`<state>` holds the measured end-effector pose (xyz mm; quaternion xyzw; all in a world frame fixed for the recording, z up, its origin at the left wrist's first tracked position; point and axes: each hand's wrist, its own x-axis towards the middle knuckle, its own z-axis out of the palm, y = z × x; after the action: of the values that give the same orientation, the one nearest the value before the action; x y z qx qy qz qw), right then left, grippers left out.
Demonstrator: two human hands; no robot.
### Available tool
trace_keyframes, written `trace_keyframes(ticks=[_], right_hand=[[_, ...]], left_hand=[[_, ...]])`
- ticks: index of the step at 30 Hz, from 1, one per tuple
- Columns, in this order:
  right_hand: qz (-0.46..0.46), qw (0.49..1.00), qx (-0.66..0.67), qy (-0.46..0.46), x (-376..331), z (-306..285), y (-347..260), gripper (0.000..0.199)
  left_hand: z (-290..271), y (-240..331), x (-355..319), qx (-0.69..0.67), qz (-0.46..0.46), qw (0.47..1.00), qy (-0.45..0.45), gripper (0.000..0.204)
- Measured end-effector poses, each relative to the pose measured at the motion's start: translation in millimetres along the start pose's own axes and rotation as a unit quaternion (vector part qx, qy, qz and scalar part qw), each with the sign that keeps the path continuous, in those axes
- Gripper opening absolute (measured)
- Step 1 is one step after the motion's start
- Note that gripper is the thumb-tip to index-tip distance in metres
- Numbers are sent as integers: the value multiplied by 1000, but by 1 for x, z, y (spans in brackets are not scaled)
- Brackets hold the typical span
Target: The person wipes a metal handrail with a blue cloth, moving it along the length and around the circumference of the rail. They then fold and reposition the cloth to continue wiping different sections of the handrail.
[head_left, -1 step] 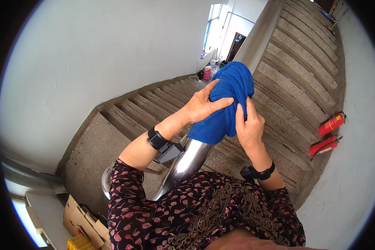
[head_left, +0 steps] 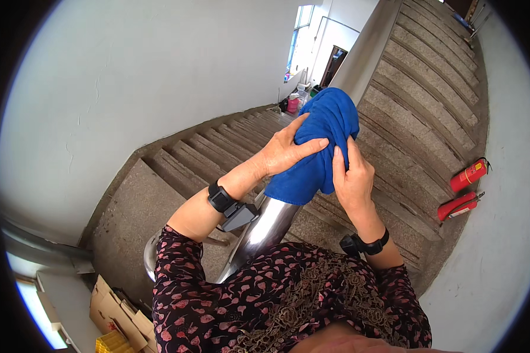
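A blue cloth [head_left: 312, 170] is draped over and around the shiny metal handrail [head_left: 268, 226], bunched in folds at its far end. My left hand [head_left: 288, 147] grips the cloth from the left, its thumb stretched across the top. On the right side, my right hand [head_left: 353, 176] pinches a fold of the cloth between thumb and fingers. The part of the rail beneath the cloth is hidden. Each of my wrists wears a black band, and the left one carries a grey block [head_left: 239, 217].
Stone steps run down on the left [head_left: 218, 147] and up on the right [head_left: 418, 100]. Two red fire extinguishers [head_left: 470, 175] are by the right wall. Flattened cardboard [head_left: 115, 315] leans at the lower left. A pink container [head_left: 292, 105] and other items stand below, by a window.
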<state>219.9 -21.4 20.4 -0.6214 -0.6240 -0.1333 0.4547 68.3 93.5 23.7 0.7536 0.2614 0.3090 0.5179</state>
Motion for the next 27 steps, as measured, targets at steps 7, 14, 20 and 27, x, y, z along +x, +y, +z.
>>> trace_keyframes(ticks=[7,14,20,27], right_hand=[[-3,998,-14,-57,12,-14,-13,37],[-15,995,-45,-85,26,-23,-22,40],[-94,985,-118,-79,49,-18,-24,41],[-127,981,-137,-56,65,-9,-24,38]], left_hand=[[0,-10,-8,-202,-44,973,-100,94],[0,-12,-12,-249,-72,958,-120,80],[-1,-13,-9,-355,-167,910,-135,84],[-2,-17,-3,-349,-191,910,-121,82]])
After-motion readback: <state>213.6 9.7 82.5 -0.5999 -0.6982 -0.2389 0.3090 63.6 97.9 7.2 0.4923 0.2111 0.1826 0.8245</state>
